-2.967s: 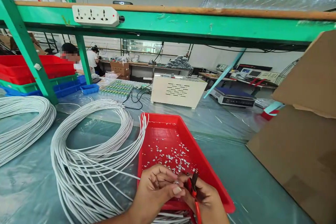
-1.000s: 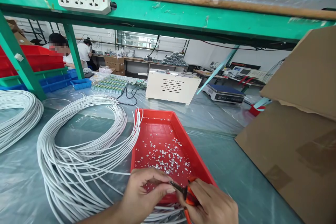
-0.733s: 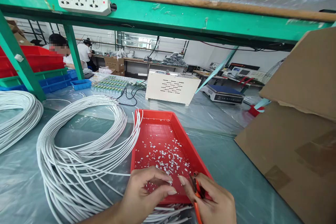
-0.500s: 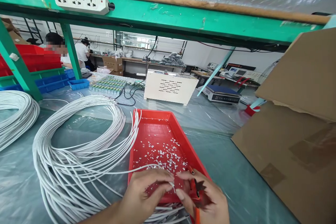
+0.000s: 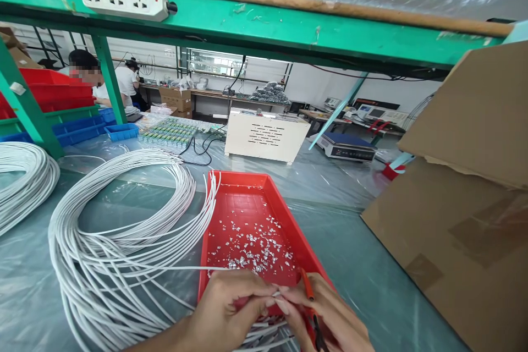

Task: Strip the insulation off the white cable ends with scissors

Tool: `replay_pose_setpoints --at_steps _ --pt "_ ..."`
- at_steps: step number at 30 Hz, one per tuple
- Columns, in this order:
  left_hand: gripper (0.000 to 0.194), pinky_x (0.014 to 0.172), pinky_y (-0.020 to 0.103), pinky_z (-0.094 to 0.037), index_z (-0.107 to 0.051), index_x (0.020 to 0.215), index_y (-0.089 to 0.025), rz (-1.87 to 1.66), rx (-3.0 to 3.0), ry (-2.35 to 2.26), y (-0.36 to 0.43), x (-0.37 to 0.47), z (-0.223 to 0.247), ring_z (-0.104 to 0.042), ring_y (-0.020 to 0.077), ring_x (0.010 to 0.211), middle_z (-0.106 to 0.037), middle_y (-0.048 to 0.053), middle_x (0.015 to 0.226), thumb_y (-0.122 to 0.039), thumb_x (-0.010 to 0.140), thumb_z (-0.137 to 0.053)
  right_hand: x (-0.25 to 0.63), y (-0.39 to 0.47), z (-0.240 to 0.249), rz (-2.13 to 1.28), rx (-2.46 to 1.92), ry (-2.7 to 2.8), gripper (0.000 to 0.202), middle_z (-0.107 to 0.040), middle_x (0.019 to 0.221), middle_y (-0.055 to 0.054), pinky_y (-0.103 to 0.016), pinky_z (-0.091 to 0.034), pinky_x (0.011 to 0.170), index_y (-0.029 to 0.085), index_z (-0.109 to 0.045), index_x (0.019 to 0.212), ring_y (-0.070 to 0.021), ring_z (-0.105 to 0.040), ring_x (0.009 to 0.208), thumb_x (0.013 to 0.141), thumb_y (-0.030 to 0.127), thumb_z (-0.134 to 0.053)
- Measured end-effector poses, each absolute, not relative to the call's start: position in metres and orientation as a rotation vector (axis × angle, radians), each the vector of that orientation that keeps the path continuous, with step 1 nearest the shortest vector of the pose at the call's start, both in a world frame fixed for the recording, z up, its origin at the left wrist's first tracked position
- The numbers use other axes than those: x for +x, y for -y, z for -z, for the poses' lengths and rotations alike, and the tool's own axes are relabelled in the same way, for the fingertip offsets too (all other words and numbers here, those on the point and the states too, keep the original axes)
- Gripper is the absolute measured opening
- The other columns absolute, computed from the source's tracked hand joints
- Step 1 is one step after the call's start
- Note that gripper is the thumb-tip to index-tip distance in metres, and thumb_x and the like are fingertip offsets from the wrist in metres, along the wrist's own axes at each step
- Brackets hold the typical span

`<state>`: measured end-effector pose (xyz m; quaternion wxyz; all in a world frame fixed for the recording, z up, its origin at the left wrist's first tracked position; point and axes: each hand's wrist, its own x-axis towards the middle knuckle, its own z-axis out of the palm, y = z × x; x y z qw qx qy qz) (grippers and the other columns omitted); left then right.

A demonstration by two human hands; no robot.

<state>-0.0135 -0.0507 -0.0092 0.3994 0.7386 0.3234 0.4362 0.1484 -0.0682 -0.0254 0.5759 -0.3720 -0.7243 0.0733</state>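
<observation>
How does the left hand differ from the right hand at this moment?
The left hand pinches a white cable; the right hand also holds an orange-handled tool. The left hand's forearm is visible; the right hand's is out of view. Both hands meet at the cable, over the red tray.

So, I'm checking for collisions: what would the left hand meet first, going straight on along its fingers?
Likely the right hand, at its fingertips: the left hand points at them, with seemingly a white cable end between; depth leaves contact unclear.
</observation>
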Motion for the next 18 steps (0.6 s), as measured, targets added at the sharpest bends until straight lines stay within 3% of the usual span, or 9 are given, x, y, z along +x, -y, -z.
replay_pose_setpoints --at_steps 3,4,6,9,12,18 --pt "0.021 0.058 0.019 -0.046 -0.071 0.082 -0.008 -1.074 1.951 -0.738 0.047 -0.016 0.004 -0.061 0.0142 0.061 -0.069 0.011 0.07 -0.011 0.082 -0.05 0.149 0.067 0.031 -0.393 -1.058 1.55 0.007 -0.06 0.058 0.0 -0.025 -0.043 0.052 0.022 -0.066 0.071 -0.0153 -0.053 0.052 0.07 0.016 -0.065" --pt "0.022 0.057 0.019 -0.045 -0.07 0.082 -0.008 -1.051 1.97 -0.726 0.046 -0.017 0.003 -0.06 0.0137 0.06 -0.069 0.011 0.069 -0.011 0.082 -0.049 0.15 0.065 0.032 -0.555 -1.115 1.523 0.007 -0.056 0.055 0.001 -0.024 -0.04 0.048 0.021 -0.063 0.065 -0.0139 -0.05 0.049 0.072 0.022 -0.065" --pt "0.023 0.056 0.019 -0.043 -0.07 0.084 -0.008 -0.996 1.991 -0.725 0.046 -0.018 0.003 -0.058 0.0128 0.059 -0.067 0.009 0.067 -0.012 0.083 -0.047 0.152 0.061 0.035 -0.929 -1.146 1.469 0.023 -0.048 0.049 0.003 -0.022 -0.034 0.043 0.019 -0.057 0.058 -0.0109 -0.042 0.044 0.075 0.033 -0.063" --pt "0.023 0.058 0.019 -0.043 -0.068 0.088 -0.01 -0.936 1.955 -0.77 0.047 -0.018 0.006 -0.056 0.0114 0.058 -0.066 0.007 0.066 -0.014 0.084 -0.046 0.152 0.055 0.04 -1.274 -1.043 1.314 0.031 -0.039 0.045 0.006 -0.021 -0.029 0.044 0.019 -0.051 0.06 -0.0093 -0.034 0.043 0.079 0.043 -0.056" --pt "0.023 0.055 0.018 -0.042 -0.067 0.088 -0.012 -0.892 1.813 -0.866 0.048 -0.016 0.008 -0.054 0.0099 0.055 -0.066 0.006 0.071 -0.02 0.085 -0.045 0.154 0.051 0.045 -1.282 -0.962 1.184 0.029 -0.041 0.047 0.005 -0.022 -0.03 0.046 0.019 -0.053 0.064 -0.0094 -0.037 0.044 0.081 0.042 -0.054" --pt "0.026 0.05 0.017 -0.037 -0.066 0.087 -0.011 -0.886 1.573 -0.928 0.047 -0.012 0.008 -0.045 0.008 0.05 -0.058 0.001 0.063 -0.029 0.084 -0.048 0.168 0.048 0.043 -0.944 -0.993 1.266 0.018 -0.049 0.049 0.002 -0.022 -0.035 0.044 0.019 -0.066 0.073 -0.0119 -0.045 0.044 0.076 0.037 -0.062"
